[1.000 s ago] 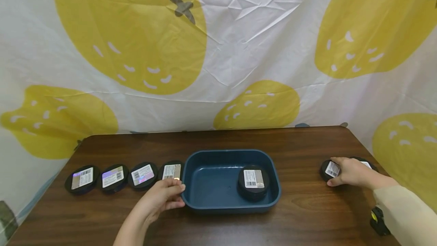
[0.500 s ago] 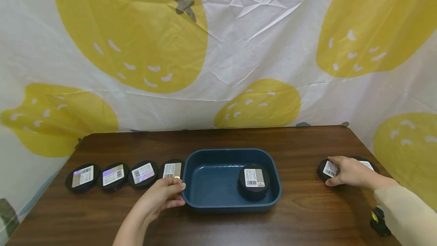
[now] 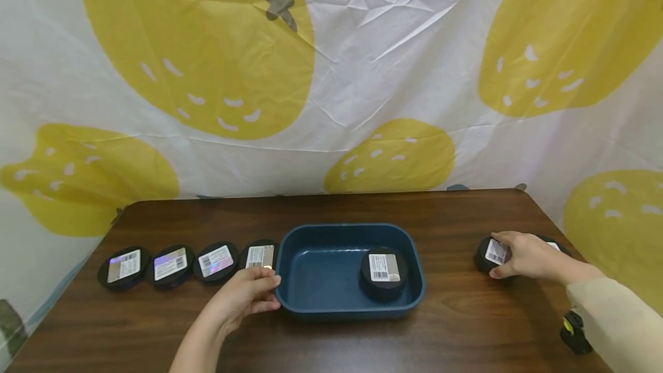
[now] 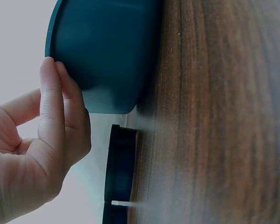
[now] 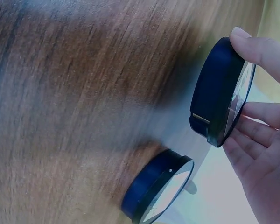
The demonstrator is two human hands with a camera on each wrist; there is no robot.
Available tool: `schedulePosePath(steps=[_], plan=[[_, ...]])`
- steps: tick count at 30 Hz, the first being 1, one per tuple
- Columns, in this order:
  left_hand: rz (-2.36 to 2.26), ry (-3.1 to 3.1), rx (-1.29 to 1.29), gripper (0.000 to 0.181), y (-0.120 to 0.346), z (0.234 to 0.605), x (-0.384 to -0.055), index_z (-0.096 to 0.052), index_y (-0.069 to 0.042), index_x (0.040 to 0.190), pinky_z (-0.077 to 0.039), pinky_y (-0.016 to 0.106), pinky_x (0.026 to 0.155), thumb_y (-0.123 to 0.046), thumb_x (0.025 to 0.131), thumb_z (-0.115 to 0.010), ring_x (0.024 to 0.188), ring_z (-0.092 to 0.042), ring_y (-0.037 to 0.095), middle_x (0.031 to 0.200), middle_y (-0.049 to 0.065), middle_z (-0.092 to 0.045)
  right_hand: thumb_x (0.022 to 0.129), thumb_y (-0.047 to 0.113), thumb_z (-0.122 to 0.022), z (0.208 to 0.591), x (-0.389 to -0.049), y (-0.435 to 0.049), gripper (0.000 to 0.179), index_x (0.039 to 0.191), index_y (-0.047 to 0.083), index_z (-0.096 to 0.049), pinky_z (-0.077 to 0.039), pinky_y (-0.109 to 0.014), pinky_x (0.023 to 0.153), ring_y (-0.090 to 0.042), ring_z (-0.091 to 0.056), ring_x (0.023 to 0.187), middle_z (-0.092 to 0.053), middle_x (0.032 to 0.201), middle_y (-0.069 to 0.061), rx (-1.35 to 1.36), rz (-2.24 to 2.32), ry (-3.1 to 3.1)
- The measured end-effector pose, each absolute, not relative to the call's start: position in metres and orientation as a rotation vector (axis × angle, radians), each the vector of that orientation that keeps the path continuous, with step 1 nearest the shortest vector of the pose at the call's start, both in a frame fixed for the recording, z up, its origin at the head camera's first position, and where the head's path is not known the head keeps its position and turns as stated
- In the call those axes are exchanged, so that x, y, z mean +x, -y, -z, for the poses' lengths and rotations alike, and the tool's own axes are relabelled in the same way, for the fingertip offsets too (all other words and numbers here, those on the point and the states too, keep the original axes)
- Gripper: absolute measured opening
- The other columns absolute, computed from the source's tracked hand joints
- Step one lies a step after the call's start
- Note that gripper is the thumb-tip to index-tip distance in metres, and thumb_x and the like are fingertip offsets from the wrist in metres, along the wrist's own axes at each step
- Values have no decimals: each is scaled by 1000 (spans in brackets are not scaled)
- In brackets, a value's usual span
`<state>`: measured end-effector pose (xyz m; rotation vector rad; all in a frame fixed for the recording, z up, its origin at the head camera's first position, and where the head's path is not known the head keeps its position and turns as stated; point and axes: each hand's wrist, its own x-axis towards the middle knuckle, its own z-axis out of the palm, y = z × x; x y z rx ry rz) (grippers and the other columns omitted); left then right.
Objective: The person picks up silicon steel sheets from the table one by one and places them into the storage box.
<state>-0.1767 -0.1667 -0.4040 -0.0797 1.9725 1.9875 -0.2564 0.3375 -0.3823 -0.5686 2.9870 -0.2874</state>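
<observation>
A dark blue rectangular tub (image 3: 321, 298) stands mid-table in the head view. My left hand (image 3: 250, 297) pinches its left rim between thumb and fingers; in the left wrist view, fingertips (image 4: 47, 65) touch the rim. Inside, towards the right, sits a round black flat container (image 3: 383, 289) with a barcode label. At the far right my right hand (image 3: 528, 257) grips another such container (image 3: 486, 257) by its edges. The right wrist view shows this held container (image 5: 214, 88) tilted and raised off the wood, above a second one (image 5: 151, 186) that rests on the table.
A row of several labelled black containers (image 3: 124, 269) lies left of the tub, the nearest (image 3: 257, 253) close to its wall. One more (image 3: 556, 243) is partly hidden behind my right hand. A patterned cloth (image 3: 362, 85) hangs behind the wooden table (image 3: 362, 344).
My right hand has shifted slightly left with the black container, which has come away from the one beside it. My left hand stays at the tub's rim.
</observation>
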Motion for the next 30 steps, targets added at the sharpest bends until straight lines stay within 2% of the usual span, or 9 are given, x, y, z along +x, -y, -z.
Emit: schedulePosePath(steps=[9,30], plan=[[-1986,-1974,-93,17,166,405,-177,-48,9,101,-56,24,62,-5,93,-51,65,-58,12,78,7,-52,65,46,-79,375,-254,-333,89,123,-15,-49,-47,-53,80,-50,-50,108,-50,122,-34,-575,256,-3012],[-1986,-1968,-120,17,166,405,-178,-48,8,101,-56,25,62,-6,93,-52,65,-57,12,78,7,-52,64,48,-78,355,-247,-317,84,118,-12,-55,-48,-48,80,-43,-55,104,-57,114,-28,-716,221,-3120]])
